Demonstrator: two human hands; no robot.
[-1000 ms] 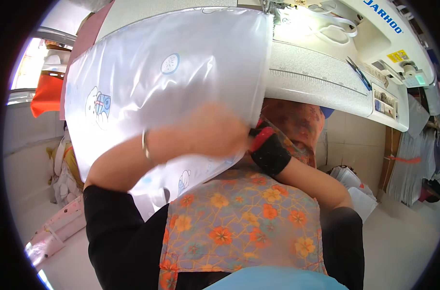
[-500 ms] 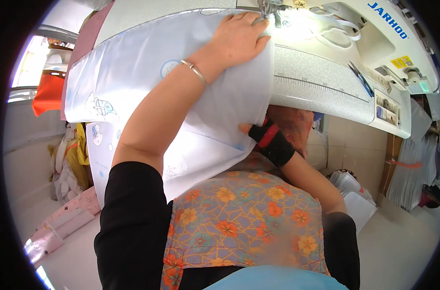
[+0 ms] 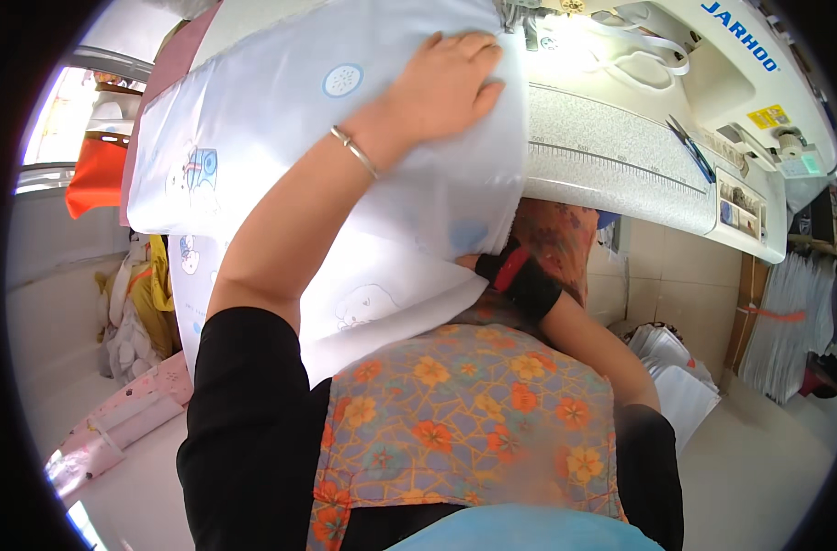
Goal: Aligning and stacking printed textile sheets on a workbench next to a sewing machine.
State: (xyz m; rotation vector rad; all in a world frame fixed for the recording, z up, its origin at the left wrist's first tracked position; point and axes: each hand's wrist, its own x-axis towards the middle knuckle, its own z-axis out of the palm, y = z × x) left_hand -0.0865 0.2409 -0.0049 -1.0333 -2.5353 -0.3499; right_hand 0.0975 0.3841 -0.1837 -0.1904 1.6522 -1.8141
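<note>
A wide pale blue-white fabric [image 3: 418,184] printed with cartoon animals covers the left of the sewing table and drapes over its front edge. My left hand [image 3: 451,83] lies flat on it close to the needle area of the sewing machine [image 3: 758,69], fingers stretched out and thumb apart. Below the table edge, my right hand [image 3: 506,274], in a black fingerless glove with a red band, pinches the fabric's hanging right edge. Its thumb shows on the fabric; the other fingers are hidden beneath. The machine's presser foot is partly out of view at the top.
Dark-handled snips [image 3: 692,151] lie on the table [image 3: 611,138] beside a printed ruler scale. A small parts tray [image 3: 740,207] is set into its right end. White stacks [image 3: 777,312] stand at the right, and pink patterned fabric [image 3: 124,413] lies low at left.
The fabric has shifted away from me toward the machine, its far seam now out of view. My left hand has slid slightly toward me; my right hand has dropped a little.
</note>
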